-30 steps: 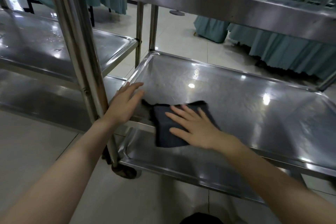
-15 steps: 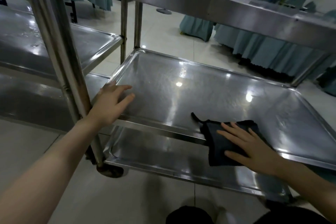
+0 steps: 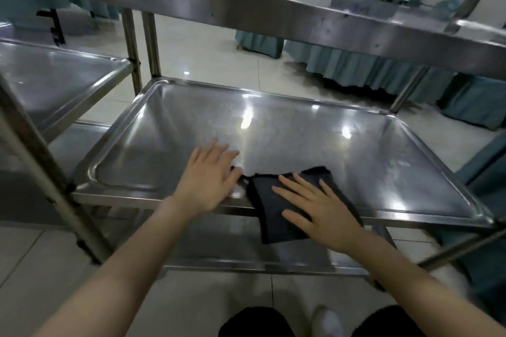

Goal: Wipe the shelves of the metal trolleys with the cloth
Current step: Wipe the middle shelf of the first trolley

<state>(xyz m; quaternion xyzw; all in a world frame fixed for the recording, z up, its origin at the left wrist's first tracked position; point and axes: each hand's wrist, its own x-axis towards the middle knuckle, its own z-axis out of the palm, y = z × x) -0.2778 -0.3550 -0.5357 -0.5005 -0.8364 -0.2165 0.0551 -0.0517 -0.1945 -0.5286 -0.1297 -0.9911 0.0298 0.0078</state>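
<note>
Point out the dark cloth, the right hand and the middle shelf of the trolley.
dark cloth (image 3: 265, 210): head view, folded part left of the fingers.
right hand (image 3: 323, 213): head view, back of the hand.
middle shelf (image 3: 301, 139): head view, bare metal centre.

The left hand lies palm down, fingers straight and close together, pointing toward 1 o'clock. Its tips are blurred, so they perhaps only hover. The right hand, at its 4 o'clock, is flat, fingers spread toward 11 o'clock. The bare left forearm enters from 7 o'clock and the right forearm from 5 o'clock.
</note>
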